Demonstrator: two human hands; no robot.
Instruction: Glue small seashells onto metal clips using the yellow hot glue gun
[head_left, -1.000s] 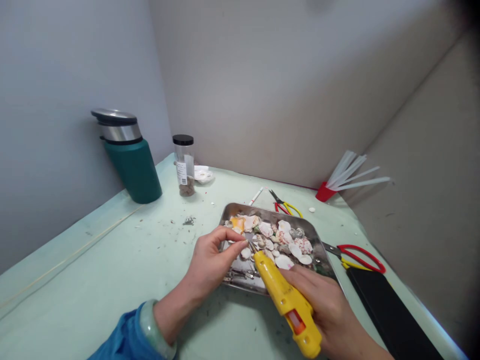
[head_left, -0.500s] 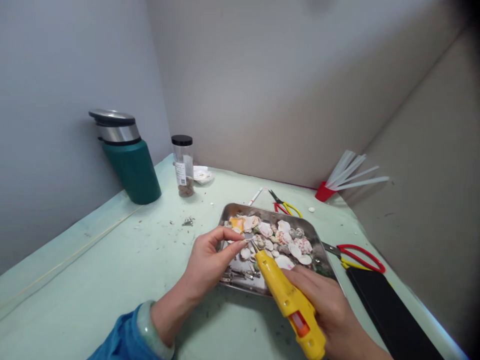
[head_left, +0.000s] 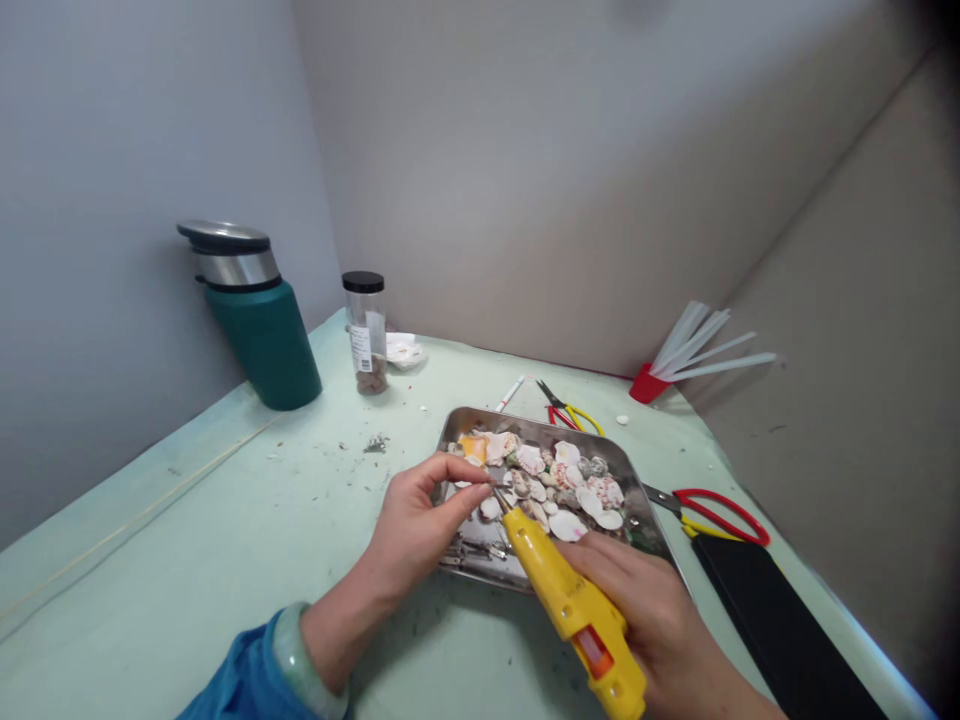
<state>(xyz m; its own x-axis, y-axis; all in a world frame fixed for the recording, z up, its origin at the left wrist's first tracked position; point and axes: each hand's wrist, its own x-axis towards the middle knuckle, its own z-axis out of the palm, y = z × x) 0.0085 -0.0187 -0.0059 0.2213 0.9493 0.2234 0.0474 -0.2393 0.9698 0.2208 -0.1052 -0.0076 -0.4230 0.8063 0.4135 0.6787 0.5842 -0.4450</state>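
My right hand point(head_left: 637, 605) is wrapped round a yellow hot glue gun point(head_left: 559, 585), whose metal nozzle points up and left. My left hand point(head_left: 427, 510) is closed in a pinch, thumb against forefinger, on something small and thin, perhaps metal, that I cannot make out. The nozzle tip is right at those fingertips. Both hands are over the near side of a metal tray point(head_left: 466, 415). In the tray lie many white, spotted and orange seashells point(head_left: 568, 525), and small metal clips point(head_left: 480, 550) are along its near left part.
A teal bottle point(head_left: 266, 345) and a clear jar point(head_left: 367, 335) stand at the back left. Behind the tray lie small scissors point(head_left: 566, 410) and a white pen point(head_left: 510, 393). Larger scissors point(head_left: 712, 510), a black flat object point(head_left: 772, 620) and a red cup point(head_left: 646, 383) of glue sticks are at the right.
The glue gun has shifted slightly left, its nozzle now closer to my left fingertips. My left hand has barely moved.
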